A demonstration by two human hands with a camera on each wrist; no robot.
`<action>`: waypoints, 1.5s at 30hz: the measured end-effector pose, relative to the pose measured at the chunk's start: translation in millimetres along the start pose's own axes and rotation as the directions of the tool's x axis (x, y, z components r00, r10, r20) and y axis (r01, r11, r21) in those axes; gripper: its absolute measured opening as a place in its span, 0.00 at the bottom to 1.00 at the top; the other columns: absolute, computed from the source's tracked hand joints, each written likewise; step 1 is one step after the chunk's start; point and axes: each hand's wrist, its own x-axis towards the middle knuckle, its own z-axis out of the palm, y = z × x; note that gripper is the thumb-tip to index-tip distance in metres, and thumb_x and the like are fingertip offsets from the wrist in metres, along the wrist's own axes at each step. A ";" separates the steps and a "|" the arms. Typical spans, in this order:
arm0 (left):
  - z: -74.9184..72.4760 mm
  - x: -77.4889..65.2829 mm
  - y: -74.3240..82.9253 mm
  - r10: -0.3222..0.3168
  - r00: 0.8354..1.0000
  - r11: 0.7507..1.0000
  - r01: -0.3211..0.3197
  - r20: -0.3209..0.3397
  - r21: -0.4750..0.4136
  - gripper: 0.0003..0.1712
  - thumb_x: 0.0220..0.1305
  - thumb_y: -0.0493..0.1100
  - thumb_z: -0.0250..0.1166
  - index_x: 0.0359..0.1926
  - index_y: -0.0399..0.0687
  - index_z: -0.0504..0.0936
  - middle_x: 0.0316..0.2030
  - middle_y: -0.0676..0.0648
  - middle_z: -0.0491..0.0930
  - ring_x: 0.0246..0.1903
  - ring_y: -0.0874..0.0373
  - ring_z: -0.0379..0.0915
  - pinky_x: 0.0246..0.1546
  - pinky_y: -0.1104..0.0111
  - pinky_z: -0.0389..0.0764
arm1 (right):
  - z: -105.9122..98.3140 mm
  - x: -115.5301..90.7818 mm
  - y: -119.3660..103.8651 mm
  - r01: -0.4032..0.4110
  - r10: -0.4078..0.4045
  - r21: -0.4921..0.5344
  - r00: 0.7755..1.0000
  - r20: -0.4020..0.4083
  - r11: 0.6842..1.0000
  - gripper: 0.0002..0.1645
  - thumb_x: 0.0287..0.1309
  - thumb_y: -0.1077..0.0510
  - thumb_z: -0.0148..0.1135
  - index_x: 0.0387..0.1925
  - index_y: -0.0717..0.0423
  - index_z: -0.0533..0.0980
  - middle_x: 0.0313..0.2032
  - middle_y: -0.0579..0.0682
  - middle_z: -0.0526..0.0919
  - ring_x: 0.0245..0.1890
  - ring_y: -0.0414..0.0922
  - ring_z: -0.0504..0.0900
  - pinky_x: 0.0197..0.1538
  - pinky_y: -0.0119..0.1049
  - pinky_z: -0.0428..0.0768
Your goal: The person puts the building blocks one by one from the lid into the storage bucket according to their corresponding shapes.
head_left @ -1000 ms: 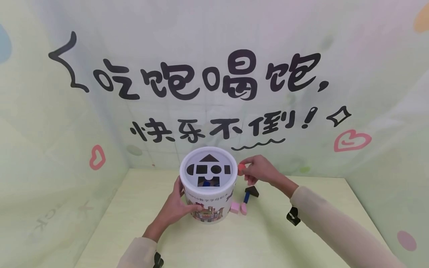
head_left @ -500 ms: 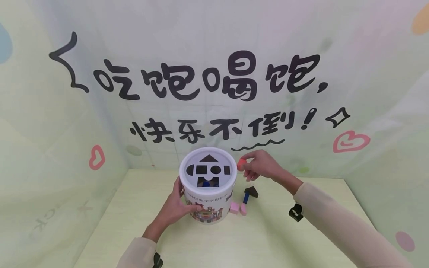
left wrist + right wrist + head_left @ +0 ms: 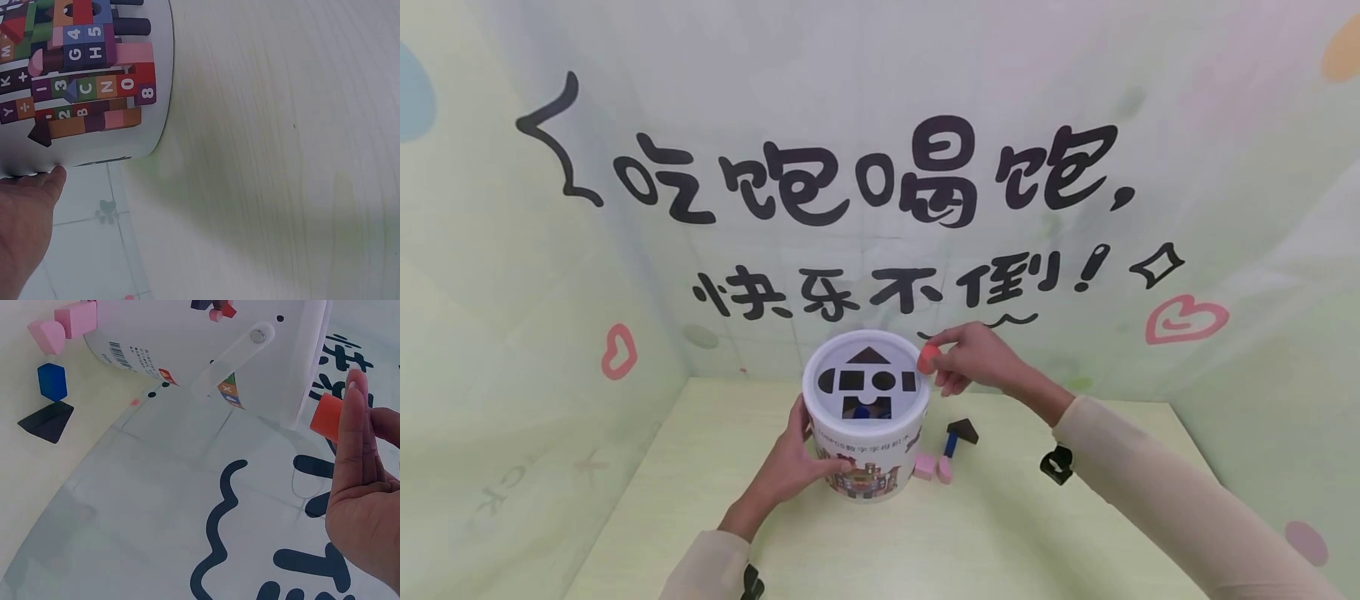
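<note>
A white bucket [image 3: 831,446] with printed toy blocks stands on the table, with shape cutouts in its lid [image 3: 827,408]. My left hand [image 3: 786,460] grips the bucket's left side, its thumb across the front; the far fingers are hidden behind. My right hand [image 3: 983,360] pinches an orange-red block [image 3: 928,358] at the lid's right rim. In the right wrist view this block [image 3: 326,417] shows beyond the fingers, and its full shape is partly covered. Through the lid's lowest cutout a blue block [image 3: 862,412] shows inside.
Right of the bucket lie a dark triangular block [image 3: 964,430], a blue block [image 3: 951,444], a pink square-faced block [image 3: 924,466] and a rounded pink block [image 3: 944,470]. A printed backdrop [image 3: 865,67] rises behind the table [image 3: 880,550].
My right hand has risen and moved left with the orange-red block, from beside the bucket to the lid's right rim. The bucket has turned slightly in place; my left hand still grips it.
</note>
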 end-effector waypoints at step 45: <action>1.3 -0.5 0.9 0.003 1.000 1.000 -0.003 -0.007 0.006 0.71 0.38 0.54 0.82 0.75 0.72 0.41 0.70 0.54 0.60 0.71 0.48 0.54 0.69 0.43 0.59 | 38.6 26.1 -5.8 0.035 -0.032 -0.065 0.998 0.048 0.997 0.25 0.57 0.61 0.64 0.57 0.63 0.76 0.19 0.55 0.83 0.16 0.46 0.83 0.27 0.44 0.87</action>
